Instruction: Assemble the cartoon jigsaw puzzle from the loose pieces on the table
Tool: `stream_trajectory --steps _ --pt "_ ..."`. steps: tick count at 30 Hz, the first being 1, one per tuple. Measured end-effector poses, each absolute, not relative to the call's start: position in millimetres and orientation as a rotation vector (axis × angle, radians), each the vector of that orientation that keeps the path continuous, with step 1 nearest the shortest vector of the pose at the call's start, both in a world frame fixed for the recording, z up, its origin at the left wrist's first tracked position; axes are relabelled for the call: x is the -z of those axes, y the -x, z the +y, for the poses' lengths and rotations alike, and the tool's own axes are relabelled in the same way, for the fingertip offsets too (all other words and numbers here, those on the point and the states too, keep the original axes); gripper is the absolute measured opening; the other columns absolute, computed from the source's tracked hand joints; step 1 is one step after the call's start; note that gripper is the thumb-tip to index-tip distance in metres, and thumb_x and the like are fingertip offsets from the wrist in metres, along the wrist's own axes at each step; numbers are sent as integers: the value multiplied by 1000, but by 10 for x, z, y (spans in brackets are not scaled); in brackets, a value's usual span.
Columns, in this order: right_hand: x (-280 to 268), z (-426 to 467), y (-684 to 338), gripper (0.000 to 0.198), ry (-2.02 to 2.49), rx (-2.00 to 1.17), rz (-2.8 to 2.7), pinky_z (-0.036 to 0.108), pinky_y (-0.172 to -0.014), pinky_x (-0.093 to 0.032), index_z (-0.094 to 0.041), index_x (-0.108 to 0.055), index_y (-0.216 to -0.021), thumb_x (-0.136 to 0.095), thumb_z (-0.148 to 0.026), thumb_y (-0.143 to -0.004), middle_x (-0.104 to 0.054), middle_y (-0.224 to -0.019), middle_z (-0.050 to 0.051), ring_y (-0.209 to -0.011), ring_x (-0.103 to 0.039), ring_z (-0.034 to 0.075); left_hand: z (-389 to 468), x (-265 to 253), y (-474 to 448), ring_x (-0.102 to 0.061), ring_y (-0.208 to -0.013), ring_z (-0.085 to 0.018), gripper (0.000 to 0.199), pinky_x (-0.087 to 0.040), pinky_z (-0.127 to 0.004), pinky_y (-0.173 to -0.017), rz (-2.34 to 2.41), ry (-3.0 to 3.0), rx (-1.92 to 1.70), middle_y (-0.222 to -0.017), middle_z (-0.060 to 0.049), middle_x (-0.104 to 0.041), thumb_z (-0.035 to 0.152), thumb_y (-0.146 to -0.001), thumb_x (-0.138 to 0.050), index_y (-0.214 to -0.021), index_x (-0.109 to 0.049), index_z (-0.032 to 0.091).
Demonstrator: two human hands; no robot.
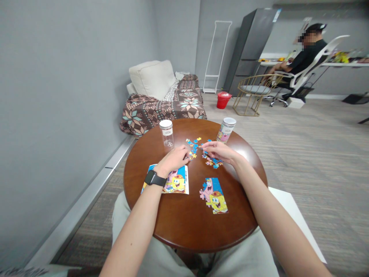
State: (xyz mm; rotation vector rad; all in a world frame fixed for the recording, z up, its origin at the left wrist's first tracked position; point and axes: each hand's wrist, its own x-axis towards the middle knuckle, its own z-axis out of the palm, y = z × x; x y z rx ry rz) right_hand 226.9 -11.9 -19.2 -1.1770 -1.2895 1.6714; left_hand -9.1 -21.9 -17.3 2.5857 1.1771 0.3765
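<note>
Loose jigsaw puzzle pieces (195, 147), mostly blue and yellow, lie scattered on the round table in two loose groups. My left hand (176, 157), with a black watch on its wrist, rests at the left group, its fingers bent and slightly apart. Over the right group, my right hand (219, 151) has its fingers stretched out, their tips touching or just above the pieces. No piece shows clearly in either hand. A partly joined cartoon puzzle (215, 195) lies nearer me. Under my left wrist is a printed picture sheet (177, 181), partly hidden by the forearm.
A clear jar (168, 134) with a white lid and a printed jar (226, 130) stand on the brown table (184, 223). Beyond are a covered sofa (161, 111), a red bin (223, 100), a gold-framed chair (255, 92) and a seated person (308, 57).
</note>
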Motion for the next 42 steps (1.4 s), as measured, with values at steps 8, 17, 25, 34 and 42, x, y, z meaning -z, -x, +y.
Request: stream_trajectory --steps 8,17,25,34,42 --pt "211 -102 -2268 6 1227 -1677 -1193 14 -56 -51 -13 -70 -82 -73 -10 -77 -64 -66 0 -57 -58 6 -192 208 97 -57 -90 -19 2 -46 -32 -83 1126 -2581 -472 -94 -5 -61 16 -85 -56 -84 -56 18" --pt "182 -114 -2276 15 1214 -1656 -1255 13 -37 -33 -13 -69 -85 -77 -15 -73 -66 -68 -1 -42 -42 1 -179 227 94 -60 -83 -19 5 -46 -31 -78 1169 -2566 -501 -88 -3 -64 21 -86 -57 -91 -59 19" --pt "155 -125 -2254 8 1249 -1652 -1195 14 -53 -51 -14 -70 -83 -68 -6 -81 -67 -71 0 -55 -58 5 -195 182 98 -61 -90 -20 11 -47 -32 -84 1174 -2634 -411 -98 -6 -67 16 -90 -53 -96 -62 18" --pt "169 -115 -2266 15 1195 -1694 -1143 18 -74 -59 -12 -66 -87 -68 0 -79 -76 -88 9 -76 -71 11 -229 159 90 -61 -92 -20 20 -46 -33 -85 1148 -2686 -369 -100 -6 -65 14 -94 -42 -103 -59 18" --pt "207 -95 -2302 13 1211 -1659 -1200 14 -50 -50 -14 -66 -88 -71 -6 -79 -75 -82 5 -51 -57 4 -238 163 79 -61 -98 -22 26 -46 -36 -90 1168 -2672 -382 -105 -9 -66 14 -97 -35 -109 -57 18"
